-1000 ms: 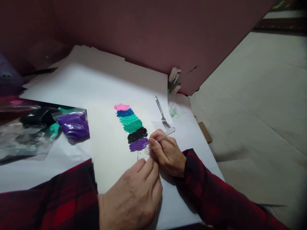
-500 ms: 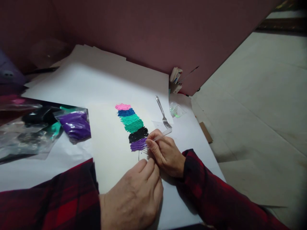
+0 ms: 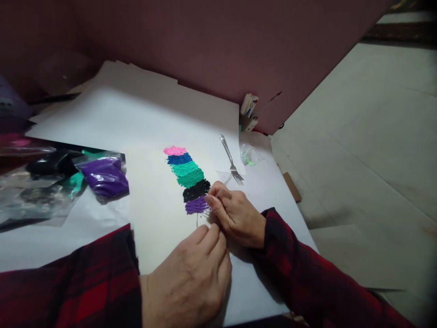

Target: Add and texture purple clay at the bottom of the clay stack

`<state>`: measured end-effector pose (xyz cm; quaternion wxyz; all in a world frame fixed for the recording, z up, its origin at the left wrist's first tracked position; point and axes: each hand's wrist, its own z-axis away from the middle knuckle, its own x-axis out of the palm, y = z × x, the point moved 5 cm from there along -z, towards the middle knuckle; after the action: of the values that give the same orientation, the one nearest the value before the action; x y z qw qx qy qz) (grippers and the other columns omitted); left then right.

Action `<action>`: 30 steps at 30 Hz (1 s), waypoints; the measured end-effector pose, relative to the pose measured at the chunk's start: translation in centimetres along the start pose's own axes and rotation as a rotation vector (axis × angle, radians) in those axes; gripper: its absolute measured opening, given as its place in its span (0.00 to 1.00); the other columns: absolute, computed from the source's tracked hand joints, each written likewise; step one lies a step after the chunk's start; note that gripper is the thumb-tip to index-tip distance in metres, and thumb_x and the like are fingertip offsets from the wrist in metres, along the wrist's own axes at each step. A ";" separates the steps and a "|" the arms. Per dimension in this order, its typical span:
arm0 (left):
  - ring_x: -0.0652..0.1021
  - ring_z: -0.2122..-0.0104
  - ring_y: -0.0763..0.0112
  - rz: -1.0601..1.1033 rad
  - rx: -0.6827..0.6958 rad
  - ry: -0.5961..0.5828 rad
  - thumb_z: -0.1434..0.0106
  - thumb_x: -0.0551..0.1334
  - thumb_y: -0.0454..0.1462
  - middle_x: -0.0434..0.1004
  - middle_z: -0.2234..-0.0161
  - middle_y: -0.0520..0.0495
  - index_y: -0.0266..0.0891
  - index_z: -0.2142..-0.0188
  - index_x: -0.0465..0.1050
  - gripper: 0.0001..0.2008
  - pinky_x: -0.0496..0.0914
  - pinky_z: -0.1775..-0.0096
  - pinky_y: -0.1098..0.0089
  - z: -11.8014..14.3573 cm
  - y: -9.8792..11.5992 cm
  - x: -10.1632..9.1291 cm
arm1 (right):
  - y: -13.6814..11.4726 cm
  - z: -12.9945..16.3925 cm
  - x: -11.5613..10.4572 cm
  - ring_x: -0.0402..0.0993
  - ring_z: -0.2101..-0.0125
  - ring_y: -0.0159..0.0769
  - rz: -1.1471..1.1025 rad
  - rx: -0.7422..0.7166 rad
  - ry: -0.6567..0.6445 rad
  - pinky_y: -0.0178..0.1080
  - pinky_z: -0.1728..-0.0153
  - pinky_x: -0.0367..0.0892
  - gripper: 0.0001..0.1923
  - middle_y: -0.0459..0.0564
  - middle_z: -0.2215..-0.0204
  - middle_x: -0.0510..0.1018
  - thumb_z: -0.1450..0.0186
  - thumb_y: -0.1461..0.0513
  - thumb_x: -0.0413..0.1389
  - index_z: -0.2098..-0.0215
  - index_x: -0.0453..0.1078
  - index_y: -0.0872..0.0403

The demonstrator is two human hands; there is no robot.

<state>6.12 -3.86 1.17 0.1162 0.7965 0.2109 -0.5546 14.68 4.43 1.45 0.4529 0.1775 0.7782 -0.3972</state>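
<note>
My right hand [image 3: 235,216] pinches a thin clear plastic tool [image 3: 222,186] whose tip meets the purple patch [image 3: 197,205] at the bottom of a column of textured clay. That column [image 3: 187,177] runs pink, blue, teal, green, black, purple on a cream sheet [image 3: 153,214]. My left hand [image 3: 191,278] lies flat on the sheet just below the purple patch, fingers together, holding nothing. Both sleeves are red and black plaid.
A metal fork [image 3: 232,160] lies right of the clay column. Plastic bags of purple [image 3: 105,176], black and teal clay sit at the left. A small clear bag [image 3: 250,156] and some cards [image 3: 248,111] lie by a maroon board behind.
My right hand has crept a little to the left and up along the purple patch, and the clear tool now stands steeper. My left hand has stayed put.
</note>
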 end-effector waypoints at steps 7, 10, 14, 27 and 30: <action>0.76 0.62 0.54 -0.009 0.028 -0.015 0.36 0.49 0.27 0.77 0.58 0.33 0.29 0.60 0.74 0.15 0.69 0.67 0.60 0.0 0.0 0.1 | 0.0 -0.1 -0.4 0.64 0.79 0.30 0.061 0.030 -0.004 0.36 0.73 0.62 0.14 0.46 0.75 0.69 0.28 0.59 0.39 0.64 0.63 0.56; 0.76 0.61 0.53 -0.011 0.037 -0.014 0.36 0.48 0.27 0.76 0.58 0.32 0.29 0.60 0.74 0.15 0.69 0.66 0.60 0.1 0.0 0.1 | 0.1 -0.1 -0.7 0.63 0.80 0.28 0.035 0.038 0.025 0.35 0.75 0.61 0.14 0.45 0.75 0.68 0.28 0.59 0.40 0.66 0.63 0.56; 0.76 0.60 0.54 -0.004 0.031 -0.024 0.36 0.48 0.26 0.76 0.56 0.32 0.29 0.59 0.74 0.15 0.68 0.65 0.60 0.0 0.0 0.1 | 0.3 0.3 -1.4 0.65 0.79 0.26 -0.097 0.055 0.160 0.33 0.75 0.63 0.15 0.46 0.74 0.69 0.29 0.61 0.43 0.72 0.62 0.55; 0.74 0.67 0.58 -0.009 0.019 -0.015 0.37 0.50 0.27 0.76 0.63 0.37 0.30 0.62 0.72 0.12 0.68 0.67 0.60 -0.1 0.0 0.4 | -0.2 0.5 -0.3 0.69 0.73 0.28 -0.187 -0.040 0.126 0.32 0.73 0.67 0.14 0.47 0.72 0.70 0.29 0.62 0.43 0.71 0.64 0.55; 0.74 0.67 0.57 -0.005 0.027 -0.005 0.37 0.50 0.27 0.76 0.64 0.38 0.30 0.62 0.73 0.12 0.68 0.66 0.60 -0.1 0.0 0.4 | -0.2 0.5 -0.2 0.68 0.74 0.27 -0.204 -0.050 0.117 0.32 0.74 0.66 0.13 0.46 0.71 0.69 0.29 0.62 0.44 0.71 0.64 0.55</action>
<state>6.35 -3.74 0.82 0.1044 0.7962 0.2052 -0.5596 14.89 3.97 1.55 0.3683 0.1088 0.8271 -0.4105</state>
